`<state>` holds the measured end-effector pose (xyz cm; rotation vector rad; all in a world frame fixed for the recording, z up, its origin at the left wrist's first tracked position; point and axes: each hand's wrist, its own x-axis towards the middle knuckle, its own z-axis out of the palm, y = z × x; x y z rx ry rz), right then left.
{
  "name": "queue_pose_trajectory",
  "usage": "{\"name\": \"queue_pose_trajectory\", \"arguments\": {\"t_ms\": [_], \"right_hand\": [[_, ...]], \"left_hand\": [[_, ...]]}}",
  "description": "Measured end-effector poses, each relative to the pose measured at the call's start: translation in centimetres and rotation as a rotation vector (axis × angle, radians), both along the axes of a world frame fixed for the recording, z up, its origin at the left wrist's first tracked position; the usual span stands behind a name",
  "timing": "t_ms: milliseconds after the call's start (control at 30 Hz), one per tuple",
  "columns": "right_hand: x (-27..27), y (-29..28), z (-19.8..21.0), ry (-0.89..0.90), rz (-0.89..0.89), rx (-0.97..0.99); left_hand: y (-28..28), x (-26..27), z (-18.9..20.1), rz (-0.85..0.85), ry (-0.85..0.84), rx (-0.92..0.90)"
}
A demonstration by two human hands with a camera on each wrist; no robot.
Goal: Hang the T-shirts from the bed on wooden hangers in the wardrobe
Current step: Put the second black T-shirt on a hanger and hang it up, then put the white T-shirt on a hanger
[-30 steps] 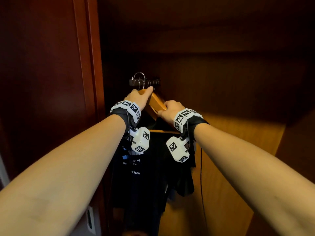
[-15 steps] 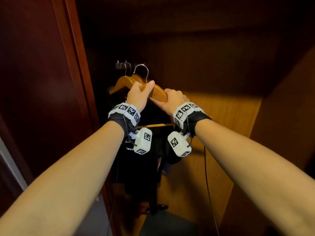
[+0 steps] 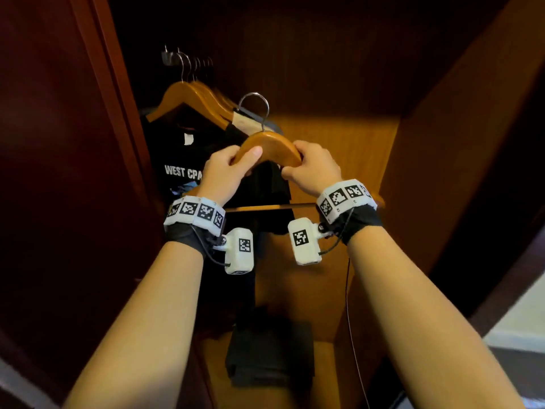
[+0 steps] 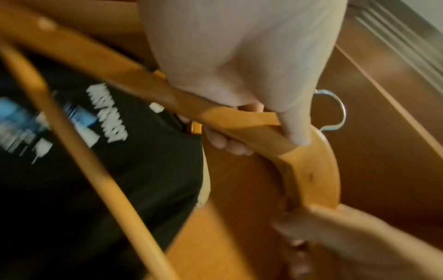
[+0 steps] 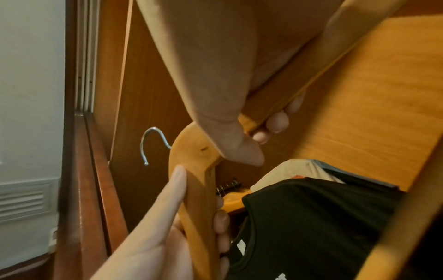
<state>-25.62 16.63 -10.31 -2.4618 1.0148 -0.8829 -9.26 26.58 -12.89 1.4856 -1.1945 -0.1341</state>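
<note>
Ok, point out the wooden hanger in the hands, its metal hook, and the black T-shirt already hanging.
wooden hanger [image 3: 269,145]: head view, top of the curved wooden arch between the two hands.
metal hook [image 3: 254,97]: head view, top of the wire loop.
black T-shirt [image 3: 177,156]: head view, chest fabric above the white lettering.

Your forearms are bare, no sleeves. Each wrist wears a black strap under a white band [image 3: 194,212] of black-and-white square markers. A white camera pod [image 3: 305,242] with one marker hangs at six o'clock, trailing a thin black cable.

Dim warm light, deep shadows, wrist views motion-blurred.
</note>
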Motion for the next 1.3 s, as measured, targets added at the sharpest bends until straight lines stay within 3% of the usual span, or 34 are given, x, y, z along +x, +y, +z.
{"name": "queue_pose_trajectory", "arguments": {"t_ms": [234, 501, 701, 1302], "right_hand": [[-4.2, 5.4, -5.4, -0.069, -0.151, 0.07], [-15.7, 12.1, -10.8, -0.139, -0.407, 0.15], [-25.8, 16.6, -12.6, -0.209, -0.589, 0.186], [-64.3, 28.9, -15.8, -0.302, -1.068, 0.17]], "left_hand": [[3.1, -3.1, -4.3, -0.222, 0.072, -0.015], [5.6, -13.0, -9.3, -0.545, 0.175, 0.047], [6.4, -23.0, -10.0, -0.728, 0.151, 0.1], [10.6, -64.2, -12.4, -1.13, 0.132, 0.209]]}}
